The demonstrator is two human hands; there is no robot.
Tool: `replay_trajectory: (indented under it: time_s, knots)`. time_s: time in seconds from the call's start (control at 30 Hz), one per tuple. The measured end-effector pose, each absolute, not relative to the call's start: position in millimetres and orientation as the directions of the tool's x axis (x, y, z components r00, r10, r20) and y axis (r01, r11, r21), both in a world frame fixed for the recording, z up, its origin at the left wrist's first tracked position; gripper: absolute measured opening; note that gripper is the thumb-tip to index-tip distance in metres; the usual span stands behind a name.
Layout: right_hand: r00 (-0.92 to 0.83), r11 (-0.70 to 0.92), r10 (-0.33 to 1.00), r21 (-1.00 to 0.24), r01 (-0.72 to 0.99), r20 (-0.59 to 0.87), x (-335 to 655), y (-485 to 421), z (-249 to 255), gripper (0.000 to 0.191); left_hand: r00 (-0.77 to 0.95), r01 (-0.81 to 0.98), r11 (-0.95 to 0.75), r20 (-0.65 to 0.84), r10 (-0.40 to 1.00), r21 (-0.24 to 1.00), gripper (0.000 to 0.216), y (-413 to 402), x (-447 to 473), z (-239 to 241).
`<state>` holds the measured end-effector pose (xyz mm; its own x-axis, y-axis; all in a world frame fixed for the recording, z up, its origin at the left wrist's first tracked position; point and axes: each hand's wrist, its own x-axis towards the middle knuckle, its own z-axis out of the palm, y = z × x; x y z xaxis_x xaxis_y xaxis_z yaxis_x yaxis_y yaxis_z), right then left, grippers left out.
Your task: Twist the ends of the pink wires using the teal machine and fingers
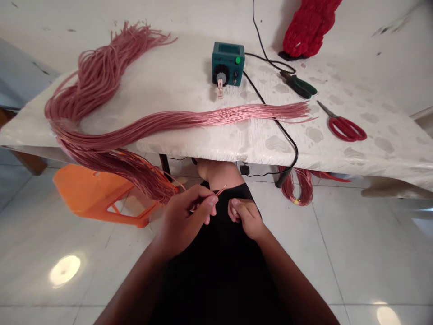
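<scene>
My left hand (187,216) is closed in a pinch over my lap. Thin copper-pink wire (221,190) sticks out past its thumb and forefinger. Beside it, a little to the right, my right hand (247,217) is curled shut; what its fingers hold, if anything, is hidden. A long bundle of pink wires (203,118) bends across the table. Part of that bundle hangs over the front edge, down towards my left hand. Behind the wires stands a teal box (228,63) with a green button, a dark round piece and a pale clip at its front.
Green-handled pliers (299,85) and red-handled scissors (345,127) lie on the table's right part. A black cable (287,135) crosses the wires and drops over the edge. An orange stool (91,194) stands at left, and a coil of wire (297,187) hangs below the table.
</scene>
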<state>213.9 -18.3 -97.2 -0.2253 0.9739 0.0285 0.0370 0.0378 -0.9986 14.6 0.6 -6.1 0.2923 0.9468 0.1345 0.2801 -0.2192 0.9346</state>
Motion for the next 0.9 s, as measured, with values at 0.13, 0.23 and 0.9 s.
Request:
replay_trajectory:
  time_s: [0.13,0.23,0.9]
  knots:
    - [-0.223,0.049,0.974,-0.997,0.055,0.036,214,-18,-96,0.056,0.326,0.320,-0.291,0.184,0.927,0.902,0.011,0,13,-4]
    - [-0.233,0.084,0.970,-0.994,0.074,0.064,214,-16,-92,0.057,0.395,0.358,-0.359,0.208,0.895,0.862,0.018,-1,10,-5]
    - [-0.214,0.255,0.955,-0.937,0.240,0.205,221,-23,-25,0.049,0.505,0.398,-0.560,0.337,0.795,0.726,0.006,-5,2,-10]
